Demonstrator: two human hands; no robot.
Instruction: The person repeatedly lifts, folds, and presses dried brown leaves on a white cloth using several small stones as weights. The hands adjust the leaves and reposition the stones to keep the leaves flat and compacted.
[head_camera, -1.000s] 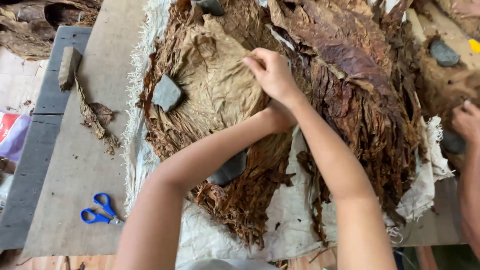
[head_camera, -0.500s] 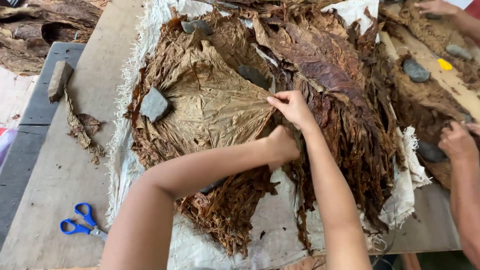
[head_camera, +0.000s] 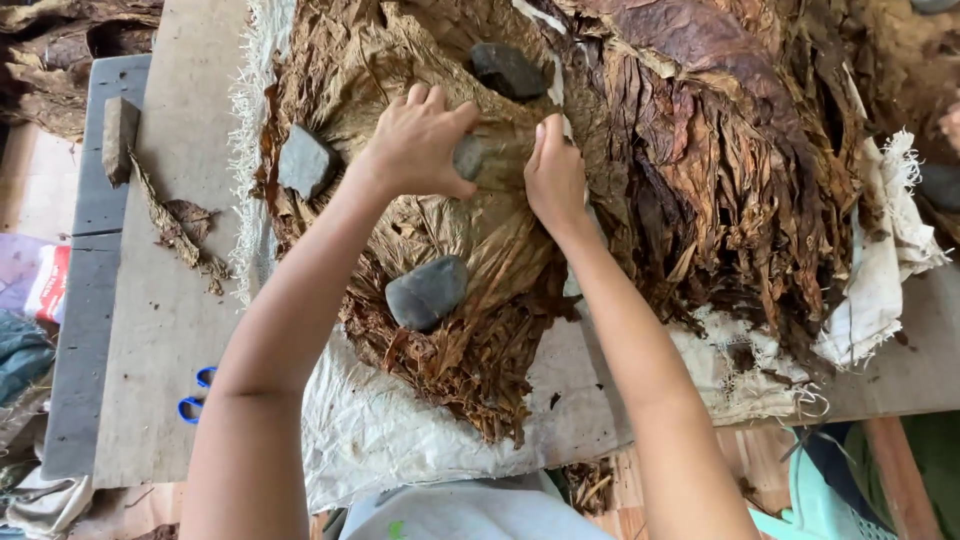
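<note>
A: What lies nearest you?
B: A grey oval stone (head_camera: 427, 291) on the brown dried leaf pile (head_camera: 440, 230).
A: And your hands?
B: Your left hand (head_camera: 418, 140) is clamped on a small grey stone (head_camera: 470, 157); your right hand (head_camera: 556, 175) presses flat, fingers together, beside it.

No readable text (anywhere visible).
</note>
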